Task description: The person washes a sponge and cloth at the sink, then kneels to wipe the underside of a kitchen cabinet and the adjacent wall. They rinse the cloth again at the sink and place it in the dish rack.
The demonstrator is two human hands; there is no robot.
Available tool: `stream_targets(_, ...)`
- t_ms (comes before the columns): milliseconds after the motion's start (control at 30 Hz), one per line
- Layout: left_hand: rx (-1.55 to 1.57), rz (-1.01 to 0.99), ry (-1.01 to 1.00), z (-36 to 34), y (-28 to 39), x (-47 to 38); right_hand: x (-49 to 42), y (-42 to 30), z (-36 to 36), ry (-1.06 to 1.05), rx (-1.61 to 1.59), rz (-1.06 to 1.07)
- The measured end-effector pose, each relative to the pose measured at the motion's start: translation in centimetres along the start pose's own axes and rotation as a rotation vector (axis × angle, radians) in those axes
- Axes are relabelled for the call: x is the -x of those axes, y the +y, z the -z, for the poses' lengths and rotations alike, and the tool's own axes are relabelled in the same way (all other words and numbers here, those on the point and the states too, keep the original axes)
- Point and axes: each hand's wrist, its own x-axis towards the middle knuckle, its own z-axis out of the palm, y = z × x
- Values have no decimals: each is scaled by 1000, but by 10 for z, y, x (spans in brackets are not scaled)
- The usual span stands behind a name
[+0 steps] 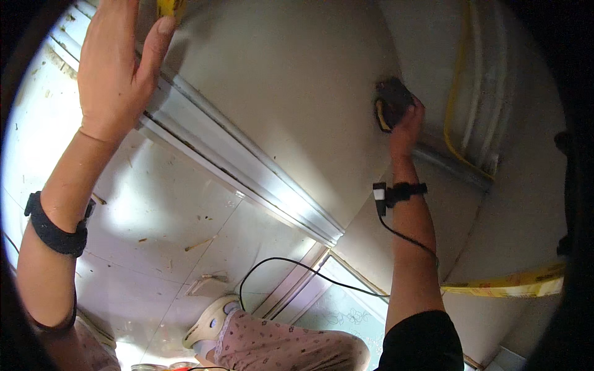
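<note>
My left hand point(116, 69) reaches up to the top edge at left, back towards me. Its thumb touches a yellow piece point(171, 7) bearing dark marks. The fingertips are cut off by the view's edge, so their grip is hidden. My right hand point(409, 123) is wrapped around a dark, hand-sized object point(393, 103) with a curved yellow part. It looks like a tape measure, but the light there is dim. That object is at the right side of a broad beige panel point(278, 92); contact cannot be told.
A pale ribbed trim point(241, 157) runs diagonally beside the debris-strewn tiled floor point(153, 213). A black cable point(278, 259) loops near a clog shoe point(209, 322). A printed yellow band point(510, 283) and a thin yellow strip point(448, 116) are at right. A flower-patterned panel point(343, 310) lies below.
</note>
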Motion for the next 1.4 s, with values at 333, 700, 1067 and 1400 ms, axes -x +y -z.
stream_targets(333,226,-119,191,-5,-5,-4,-38,89,-24,-186,236,-758)
stream_targets(700,218,-143,211,-5,-1,-5,-17,-145,-91,-159,-288,326)
stream_targets(1067,209,-170,251,-4,-6,-6,124,-154,25,-251,-961,-218)
stream_targets(1400,220,-169,177,-9,-8,-4,25,-52,-50,-111,-238,-244)
